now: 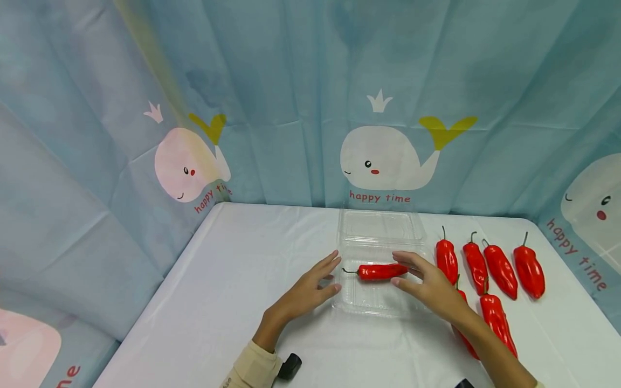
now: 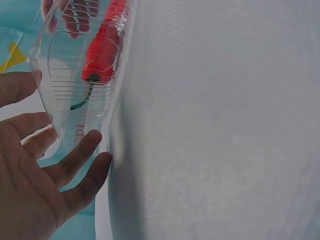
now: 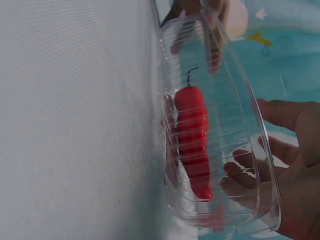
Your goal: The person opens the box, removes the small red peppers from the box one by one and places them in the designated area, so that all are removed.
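One red chili pepper (image 1: 378, 271) with a dark green stem lies sideways in the base of a clear plastic clamshell box (image 1: 361, 302), its stem pointing left. The box's lid (image 1: 380, 225) is folded back. At the box's left side is my left hand (image 1: 308, 293), fingers spread; its fingertips are at the wall in the left wrist view (image 2: 40, 175). Over the right part of the box, my right hand (image 1: 427, 283) has thumb and fingers apart around the pepper's tip. Whether it touches the pepper is unclear. Ribbed plastic shows the pepper (image 3: 192, 140) in the right wrist view.
Several more red peppers (image 1: 502, 272) lie on the white table (image 1: 252, 237) right of the box, two of them partly behind my right forearm. A blue whale-print curtain (image 1: 291, 108) hangs along the table's back and sides.
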The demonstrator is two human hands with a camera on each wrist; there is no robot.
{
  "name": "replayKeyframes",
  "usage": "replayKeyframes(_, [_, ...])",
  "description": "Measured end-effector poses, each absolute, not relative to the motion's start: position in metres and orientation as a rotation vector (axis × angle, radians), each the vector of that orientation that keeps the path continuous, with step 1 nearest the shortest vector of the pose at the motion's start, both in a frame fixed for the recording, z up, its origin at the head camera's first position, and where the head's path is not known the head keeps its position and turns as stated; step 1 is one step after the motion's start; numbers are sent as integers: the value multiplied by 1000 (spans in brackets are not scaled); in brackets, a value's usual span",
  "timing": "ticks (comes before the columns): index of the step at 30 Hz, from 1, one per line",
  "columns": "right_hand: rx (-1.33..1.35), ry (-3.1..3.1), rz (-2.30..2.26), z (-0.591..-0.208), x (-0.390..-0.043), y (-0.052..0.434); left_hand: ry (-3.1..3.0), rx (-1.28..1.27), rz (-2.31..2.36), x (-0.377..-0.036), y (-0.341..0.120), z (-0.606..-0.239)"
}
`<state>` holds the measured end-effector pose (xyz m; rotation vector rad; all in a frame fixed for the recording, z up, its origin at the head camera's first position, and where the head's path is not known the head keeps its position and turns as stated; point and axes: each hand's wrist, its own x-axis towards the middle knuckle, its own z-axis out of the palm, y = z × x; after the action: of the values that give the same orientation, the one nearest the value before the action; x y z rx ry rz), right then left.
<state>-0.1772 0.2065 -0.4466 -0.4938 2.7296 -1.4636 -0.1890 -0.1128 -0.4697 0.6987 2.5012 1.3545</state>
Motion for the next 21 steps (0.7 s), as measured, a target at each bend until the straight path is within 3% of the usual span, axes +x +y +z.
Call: replayKeyframes(21, [-483,2724,-1219,-446,-182,192,2476,726,1383,-187,-115,-468])
